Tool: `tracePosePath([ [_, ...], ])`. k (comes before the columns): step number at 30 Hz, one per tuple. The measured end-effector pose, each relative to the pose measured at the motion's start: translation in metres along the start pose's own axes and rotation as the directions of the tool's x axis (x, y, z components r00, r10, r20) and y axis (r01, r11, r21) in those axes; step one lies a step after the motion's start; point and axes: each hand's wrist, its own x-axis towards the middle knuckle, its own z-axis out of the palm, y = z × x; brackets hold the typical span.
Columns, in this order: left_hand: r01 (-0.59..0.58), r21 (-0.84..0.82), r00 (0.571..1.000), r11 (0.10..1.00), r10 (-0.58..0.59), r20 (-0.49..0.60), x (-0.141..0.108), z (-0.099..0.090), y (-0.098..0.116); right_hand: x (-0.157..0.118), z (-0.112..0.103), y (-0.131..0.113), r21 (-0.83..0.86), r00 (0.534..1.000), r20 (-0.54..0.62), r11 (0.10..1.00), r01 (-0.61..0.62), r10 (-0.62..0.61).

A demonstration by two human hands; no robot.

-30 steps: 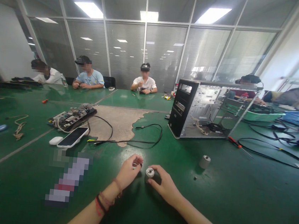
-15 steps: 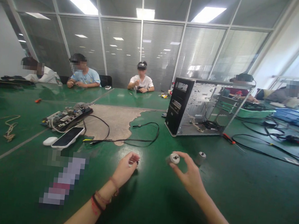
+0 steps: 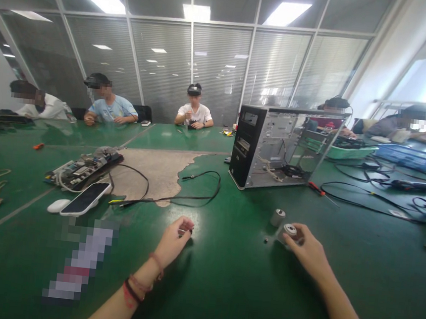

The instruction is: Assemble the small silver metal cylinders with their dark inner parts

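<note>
The cylinder [image 3: 290, 229] is being grasped between thumb and fingers of the right grip [image 3: 310, 253], this side of the computer case [image 3: 244, 155]; whether the curled left grip [image 3: 175, 237] is holding anything, I cannot tell.

Small silvery metal cylinder [image 3: 288, 231], slightly blurred, held roughly upright between thumb and fingers of the right hand [image 3: 309, 252]; its round, pale top shows dark openings. A similar cylinder [image 3: 278, 218] stands upright on the desk [image 3: 223, 277] just beyond it.

Electronics workshop: green worktable [image 3: 223, 282], opened computer case [image 3: 268, 142], circuit board [image 3: 82, 169].
</note>
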Motion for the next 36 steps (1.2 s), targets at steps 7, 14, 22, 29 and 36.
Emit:
tracePosePath([
  [7,0.002,0.001,1.000,1.000,-0.002,0.009,0.001,0.000,0.000,0.001,0.008,0.011,-0.009,0.996,0.078,0.999,0.037,-0.036],
  [14,-0.003,-0.002,1.000,1.000,0.003,0.015,0.000,0.002,0.001,0.000,0.004,-0.003,-0.152,0.943,-0.229,0.966,0.210,-0.241],
  [22,0.004,-0.009,1.000,1.000,-0.004,0.008,-0.002,0.001,0.002,-0.025,0.019,-0.047,-0.188,0.946,-0.027,0.931,0.313,-0.324],
  [29,0.013,-0.033,1.000,0.999,-0.013,-0.009,-0.003,0.000,0.003,-0.026,0.035,-0.038,-0.239,0.960,0.061,0.930,0.280,-0.273],
  [36,-0.002,-0.023,1.000,1.000,0.002,-0.005,-0.003,0.000,0.003,-0.025,0.038,-0.034,-0.248,0.966,0.138,0.937,0.245,-0.216],
])
